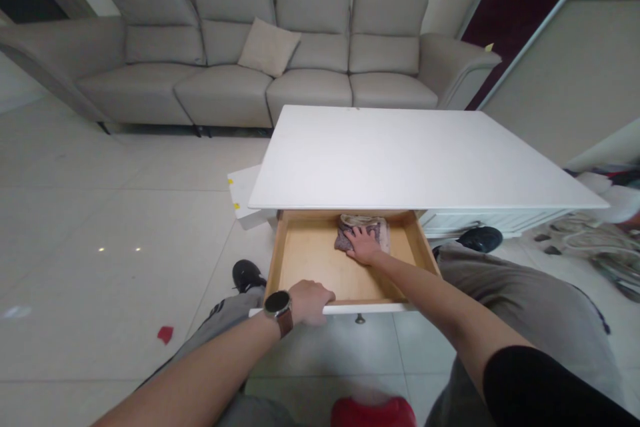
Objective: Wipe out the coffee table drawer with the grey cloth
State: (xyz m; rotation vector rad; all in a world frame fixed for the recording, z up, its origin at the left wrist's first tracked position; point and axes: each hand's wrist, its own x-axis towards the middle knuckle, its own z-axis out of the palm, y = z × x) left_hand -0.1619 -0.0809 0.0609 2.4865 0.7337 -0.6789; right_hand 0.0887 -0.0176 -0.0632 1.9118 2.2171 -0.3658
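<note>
A wooden drawer [305, 260] with a white front is pulled out from under the white tabletop [400, 160]. My left hand [311, 300], with a watch on its wrist, is closed over the drawer's front edge, left of the small knob [360, 319]. Inside, towards the back right, lies a folded patterned cloth [345, 240], dark greyish with a paler edge. My right hand [365, 247] rests on this cloth with its fingers spread, covering part of it.
Behind the table stands a long grey sofa [310, 90] with a beige cushion [269, 47]. A white box [245, 190] sits left of the table. Something red [373, 411] is below me, and a red scrap [165, 334] lies on the tiled floor.
</note>
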